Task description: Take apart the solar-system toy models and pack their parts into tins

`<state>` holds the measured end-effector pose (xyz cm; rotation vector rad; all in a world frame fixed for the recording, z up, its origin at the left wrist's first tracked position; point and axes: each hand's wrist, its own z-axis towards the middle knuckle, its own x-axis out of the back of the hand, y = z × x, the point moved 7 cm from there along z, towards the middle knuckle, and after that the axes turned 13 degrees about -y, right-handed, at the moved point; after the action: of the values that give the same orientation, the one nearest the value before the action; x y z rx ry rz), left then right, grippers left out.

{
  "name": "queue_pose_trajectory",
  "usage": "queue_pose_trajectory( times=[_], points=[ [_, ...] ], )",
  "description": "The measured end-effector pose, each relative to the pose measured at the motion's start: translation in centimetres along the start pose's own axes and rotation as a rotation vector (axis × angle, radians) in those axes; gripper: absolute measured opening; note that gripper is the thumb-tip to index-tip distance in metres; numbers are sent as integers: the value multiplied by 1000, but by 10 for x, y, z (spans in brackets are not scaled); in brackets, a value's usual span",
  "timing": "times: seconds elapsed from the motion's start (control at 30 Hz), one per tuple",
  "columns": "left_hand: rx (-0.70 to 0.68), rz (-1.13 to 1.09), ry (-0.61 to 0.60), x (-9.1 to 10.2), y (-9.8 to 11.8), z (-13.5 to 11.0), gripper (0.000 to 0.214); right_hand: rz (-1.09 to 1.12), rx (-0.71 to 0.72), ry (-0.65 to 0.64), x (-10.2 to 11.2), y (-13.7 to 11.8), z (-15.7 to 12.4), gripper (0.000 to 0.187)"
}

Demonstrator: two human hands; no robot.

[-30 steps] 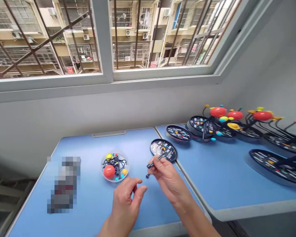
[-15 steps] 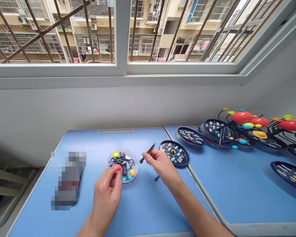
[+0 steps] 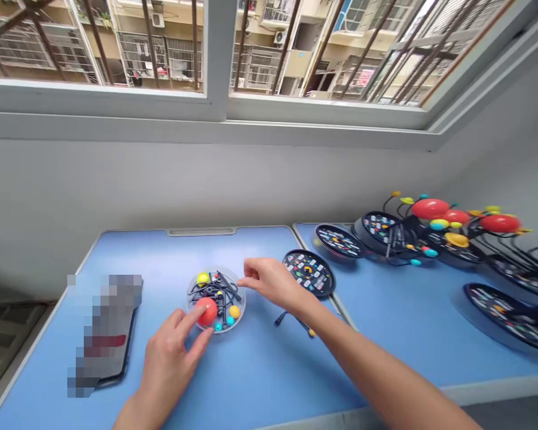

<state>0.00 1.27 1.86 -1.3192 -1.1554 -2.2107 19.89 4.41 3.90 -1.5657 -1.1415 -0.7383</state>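
Window sill (image 3: 206, 126) sits higher above blue table (image 3: 251, 370).

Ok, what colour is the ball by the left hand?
The ball is red, best in the head view.

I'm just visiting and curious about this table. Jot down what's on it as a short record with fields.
Left hand: fingers at the red ball
Right hand: holding nothing visible, beside the clear dish
Dish contents: black rods, small coloured balls
Nearby: round black base, black rod with yellow ball
Farther right: assembled planet models
Surface: blue table
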Motion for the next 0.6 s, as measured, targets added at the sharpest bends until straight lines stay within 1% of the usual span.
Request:
queue_pose_trajectory(
  times=[0.07, 0.1, 0.13, 0.17, 0.23, 0.3, 0.37, 0.43, 0.5, 0.57, 0.6],
  points=[
    [-39, -39, 73, 4, 4, -4, 26, 30, 13, -19, 5, 23, -18, 15],
    [-56, -76, 98, 4, 7, -7, 24, 23, 11, -50, 3, 34, -28, 13],
    [-76, -120, 102, 2, 12, -10, 21, 8, 1, -85, -2, 45, -38, 11],
    [-97, -167, 80, -4, 20, -12, 19, -10, -23, -111, -8, 55, -47, 10],
    [-147, -253, -50, -24, 40, -14, 16, -45, -91, -128, -23, 72, -61, 8],
    [-121, -299, -218, -48, 59, -12, 20, -57, -132, -91, -37, 80, -68, 5],
    [-22, -322, -336, -67, 71, -5, 26, -44, -133, -33, -45, 80, -72, 8],
    [67, -377, -410, -78, 78, 4, 30, -17, -123, 6, -48, 73, -74, 12],
    [139, -472, -442, -83, 82, 14, 37, 19, -117, 28, -44, 63, -78, 12],
    [190, -573, -442, -84, 83, 22, 44, 93, -97, 22, -36, 49, -83, 12],
    [206, -618, -444, -83, 84, 25, 44, 147, -81, 15, -32, 43, -86, 11]
  ],
)
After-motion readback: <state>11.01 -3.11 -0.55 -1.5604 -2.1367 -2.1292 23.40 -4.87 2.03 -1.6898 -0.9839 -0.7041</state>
